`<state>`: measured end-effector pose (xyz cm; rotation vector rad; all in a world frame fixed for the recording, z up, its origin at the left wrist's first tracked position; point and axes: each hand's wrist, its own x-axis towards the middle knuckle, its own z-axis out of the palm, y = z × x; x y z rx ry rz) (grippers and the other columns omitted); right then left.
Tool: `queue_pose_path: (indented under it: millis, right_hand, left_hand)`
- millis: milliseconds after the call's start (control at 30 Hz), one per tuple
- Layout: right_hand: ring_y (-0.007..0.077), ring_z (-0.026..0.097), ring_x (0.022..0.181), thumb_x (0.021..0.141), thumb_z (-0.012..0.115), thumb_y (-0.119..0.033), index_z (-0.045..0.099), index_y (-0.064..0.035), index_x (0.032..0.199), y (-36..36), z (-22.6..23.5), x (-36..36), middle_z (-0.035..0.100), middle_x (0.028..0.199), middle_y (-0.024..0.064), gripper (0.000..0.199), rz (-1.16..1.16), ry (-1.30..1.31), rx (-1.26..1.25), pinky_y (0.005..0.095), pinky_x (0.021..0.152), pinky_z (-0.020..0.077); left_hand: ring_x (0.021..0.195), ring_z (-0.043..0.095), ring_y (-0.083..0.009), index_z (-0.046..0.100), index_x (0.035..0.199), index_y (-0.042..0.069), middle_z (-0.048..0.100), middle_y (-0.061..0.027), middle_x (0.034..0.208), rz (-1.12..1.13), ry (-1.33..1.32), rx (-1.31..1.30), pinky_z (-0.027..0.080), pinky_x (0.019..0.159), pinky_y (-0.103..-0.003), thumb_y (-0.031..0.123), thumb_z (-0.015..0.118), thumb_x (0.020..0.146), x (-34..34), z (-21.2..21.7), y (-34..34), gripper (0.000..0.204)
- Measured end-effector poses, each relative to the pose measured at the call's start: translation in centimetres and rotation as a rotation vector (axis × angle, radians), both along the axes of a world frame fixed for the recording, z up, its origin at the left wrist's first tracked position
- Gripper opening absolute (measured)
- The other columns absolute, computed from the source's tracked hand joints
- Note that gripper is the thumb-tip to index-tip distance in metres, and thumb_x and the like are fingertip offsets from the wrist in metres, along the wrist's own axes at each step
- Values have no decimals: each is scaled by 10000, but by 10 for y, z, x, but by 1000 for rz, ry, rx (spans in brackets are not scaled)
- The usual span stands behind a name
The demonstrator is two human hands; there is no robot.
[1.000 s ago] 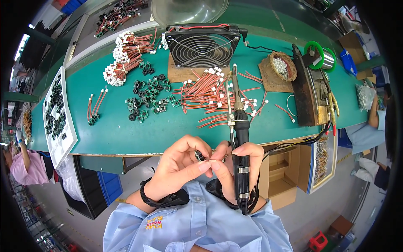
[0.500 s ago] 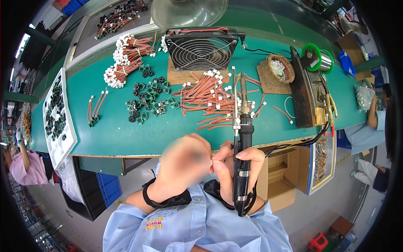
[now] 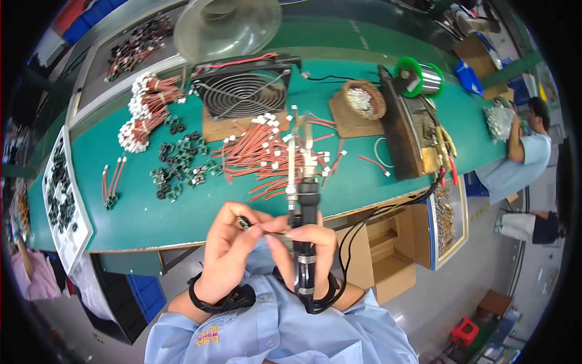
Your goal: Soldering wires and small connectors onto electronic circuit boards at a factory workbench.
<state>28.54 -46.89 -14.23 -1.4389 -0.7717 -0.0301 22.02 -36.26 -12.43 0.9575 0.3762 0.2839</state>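
My left hand [image 3: 225,255] is closed, fingertips pinched round a small green circuit board [image 3: 244,222] with dark parts. My right hand [image 3: 321,238] wraps round a black soldering iron [image 3: 308,197] with a metal feed tube alongside; it stands nearly upright, tip pointing to the far side, smeared by motion. The fingertips of both hands almost meet at a thin dark piece, perhaps a wire, too small to make out. Beyond them on the green bench lie loose red-and-black wires [image 3: 257,148] with white connectors. Left of these is a pile of small boards [image 3: 176,158].
Behind the wires stands a black fan [image 3: 242,94]. To its right are a bowl [image 3: 364,100] of small silvery bits, an iron stand [image 3: 403,130] and a solder spool [image 3: 418,77]. Bundled wires [image 3: 145,109] and a white tray [image 3: 82,233] occupy the left. A co-worker [image 3: 515,155] sits right.
The view has turned, so the bench items sit further left. My left hand has turned and now shows the green board in its fingertips. The right hand still grips the soldering iron.
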Motion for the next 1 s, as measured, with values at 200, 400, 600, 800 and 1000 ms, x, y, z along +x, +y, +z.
queue_pose_path:
  millis: [200, 400, 600, 800, 1000]
  right_hand:
    - [194, 501, 1000, 837, 548, -44, 407, -63, 1045, -27, 8, 40, 591, 1045, 158, 252, -74, 14, -182, 337, 914, 351]
    - [178, 512, 976, 845, 538, -105, 435, -15, 1220, -45, -8, 91, 560, 1043, 116, 398, -450, 51, -387, 299, 881, 386]
    - [142, 526, 833, 764, 636, -241, 535, -32, 1102, -81, -1, 53, 597, 833, 67, 410, -148, -46, -227, 363, 859, 362]
    - [128, 504, 598, 683, 680, -362, 606, -78, 902, -79, 14, 38, 568, 586, 16, 366, 168, -325, -320, 393, 786, 312]
    - [147, 491, 538, 634, 704, -328, 626, -108, 834, -77, 17, 32, 567, 585, 2, 307, 216, -355, -369, 378, 758, 311]
  left_hand:
    - [742, 565, -155, 393, 933, 25, 548, -84, 785, 31, -21, 77, 473, 666, -271, 26, 467, 867, -3, -3, 6, 100]
    - [686, 569, -132, 416, 915, 11, 565, -76, 769, 111, 27, 541, 471, 616, -262, -38, 514, 824, -9, -2, 14, 142]
    - [635, 571, -132, 465, 889, 5, 578, -71, 755, 189, 52, 837, 460, 578, -250, -48, 565, 782, -11, -3, 23, 156]
    - [650, 584, -139, 445, 891, -5, 585, -81, 747, 144, 159, 1178, 466, 601, -250, -41, 574, 786, -10, 2, 25, 170]
    - [637, 595, -173, 451, 882, -5, 589, -97, 752, 145, 150, 1245, 471, 583, -269, -43, 597, 765, -9, 2, 23, 191]
